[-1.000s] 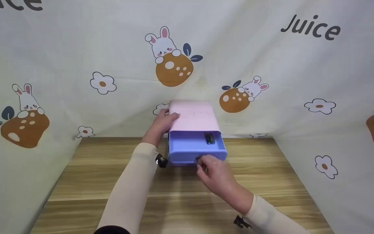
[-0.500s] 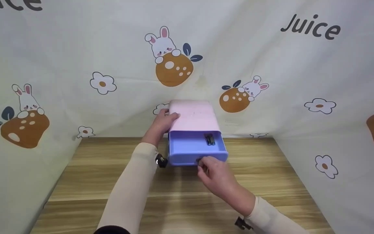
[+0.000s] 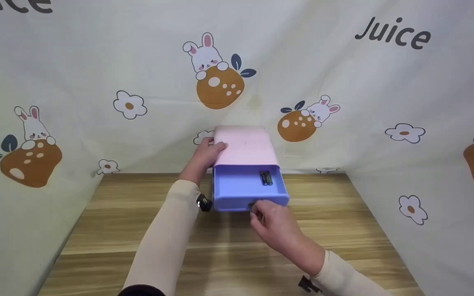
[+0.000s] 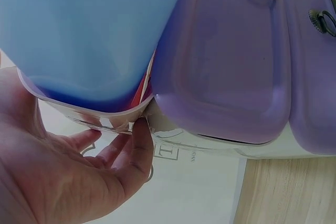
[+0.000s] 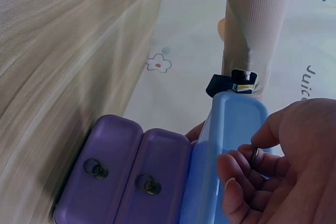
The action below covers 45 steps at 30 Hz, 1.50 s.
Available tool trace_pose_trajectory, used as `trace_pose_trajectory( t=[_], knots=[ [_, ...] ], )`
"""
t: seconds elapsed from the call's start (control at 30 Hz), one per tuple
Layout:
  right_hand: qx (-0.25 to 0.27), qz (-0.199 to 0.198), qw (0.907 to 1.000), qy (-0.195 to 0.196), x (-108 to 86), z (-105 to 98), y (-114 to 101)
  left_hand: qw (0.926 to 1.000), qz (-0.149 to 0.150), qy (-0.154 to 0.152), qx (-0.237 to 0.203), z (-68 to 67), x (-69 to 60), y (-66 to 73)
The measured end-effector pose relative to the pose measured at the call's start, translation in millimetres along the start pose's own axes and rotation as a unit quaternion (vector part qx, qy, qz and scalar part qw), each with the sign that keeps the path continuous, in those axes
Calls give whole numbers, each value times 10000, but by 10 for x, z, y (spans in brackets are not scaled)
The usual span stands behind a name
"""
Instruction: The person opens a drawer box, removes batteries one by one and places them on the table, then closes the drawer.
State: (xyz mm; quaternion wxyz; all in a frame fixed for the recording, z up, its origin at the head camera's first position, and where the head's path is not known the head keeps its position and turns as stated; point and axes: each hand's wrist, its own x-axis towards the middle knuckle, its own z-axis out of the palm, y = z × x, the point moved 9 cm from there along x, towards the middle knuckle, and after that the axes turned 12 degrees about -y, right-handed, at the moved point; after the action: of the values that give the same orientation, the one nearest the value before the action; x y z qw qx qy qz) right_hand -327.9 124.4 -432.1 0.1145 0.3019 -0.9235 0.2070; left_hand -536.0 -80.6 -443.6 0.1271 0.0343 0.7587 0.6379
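A small drawer cabinet (image 3: 247, 144) with a pink top stands against the back wall. Its blue top drawer (image 3: 237, 181) is pulled out, and a pair of dark cylinders that look like batteries (image 3: 266, 178) lies inside at the right. My left hand (image 3: 208, 154) grips the cabinet's left side, thumb over the top edge; in the left wrist view its fingers (image 4: 140, 150) bend against the side wall. At the drawer front, my right hand (image 3: 276, 222) pinches the ring pull (image 5: 254, 156), mostly hidden by the fingers.
Below the blue drawer are two purple drawers (image 5: 165, 156) with bronze ring pulls, both pushed in. The cabinet sits at the back of a wood-grain table (image 3: 228, 255). Printed cloth walls (image 3: 159, 61) rise behind and at both sides.
The blue drawer has come slightly further out toward me, the right hand moving with it. More of the batteries shows. My left hand stays in place on the cabinet.
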Motion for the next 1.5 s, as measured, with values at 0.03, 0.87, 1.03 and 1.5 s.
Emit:
trace_pose_trajectory(
  t=[0.03,0.87,1.03,1.5],
  knots=[
    [-2,28,10000,-26,-2,4,2,10000,12,1,-11,-4,4,-3],
    [85,43,9995,-318,-93,-14,-74,10000,-33,-33,-42,21,-2,-13],
    [61,-45,9998,-180,-115,-19,-85,10000,14,17,39,10,8,-3],
    [204,132,9981,-572,-132,37,-36,10000,-6,-3,45,10,7,-11]
  ],
)
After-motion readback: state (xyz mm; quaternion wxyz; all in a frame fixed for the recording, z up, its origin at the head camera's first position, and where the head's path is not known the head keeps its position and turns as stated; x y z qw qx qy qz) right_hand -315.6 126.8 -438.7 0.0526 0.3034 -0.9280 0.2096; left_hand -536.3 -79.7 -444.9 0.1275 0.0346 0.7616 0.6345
